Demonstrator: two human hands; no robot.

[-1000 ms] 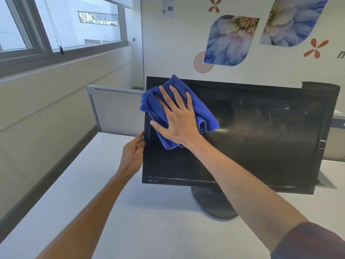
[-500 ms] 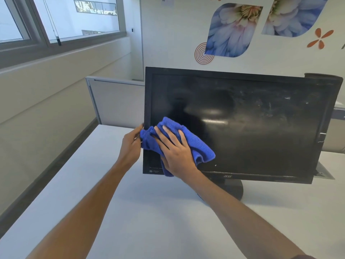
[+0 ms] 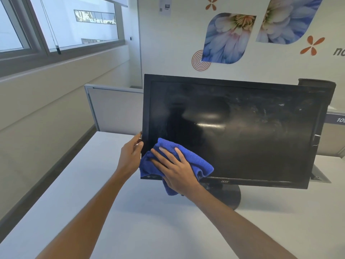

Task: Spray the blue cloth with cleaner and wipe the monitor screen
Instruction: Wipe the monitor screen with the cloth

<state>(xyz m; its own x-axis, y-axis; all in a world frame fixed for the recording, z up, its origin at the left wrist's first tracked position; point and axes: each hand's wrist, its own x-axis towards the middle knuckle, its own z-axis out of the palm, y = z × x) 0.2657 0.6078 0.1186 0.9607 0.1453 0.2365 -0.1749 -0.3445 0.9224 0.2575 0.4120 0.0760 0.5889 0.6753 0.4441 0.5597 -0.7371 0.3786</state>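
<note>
Pressing flat, open fingers, the right hand (image 3: 176, 170) had swept the crumpled blue microfibre cloth (image 3: 197, 163) from the black flat monitor screen's (image 3: 242, 128) top-left corner to its near-left corner. The left hand (image 3: 131, 153) gripped the left bezel edge; the smudged right side likely awaited wiping.

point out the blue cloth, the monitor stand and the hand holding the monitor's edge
blue cloth (image 3: 200, 164): head view, bare fold right of the pressing fingers
monitor stand (image 3: 228, 197): head view, round base on the desk
left hand (image 3: 130, 156): head view, back of the hand
</note>
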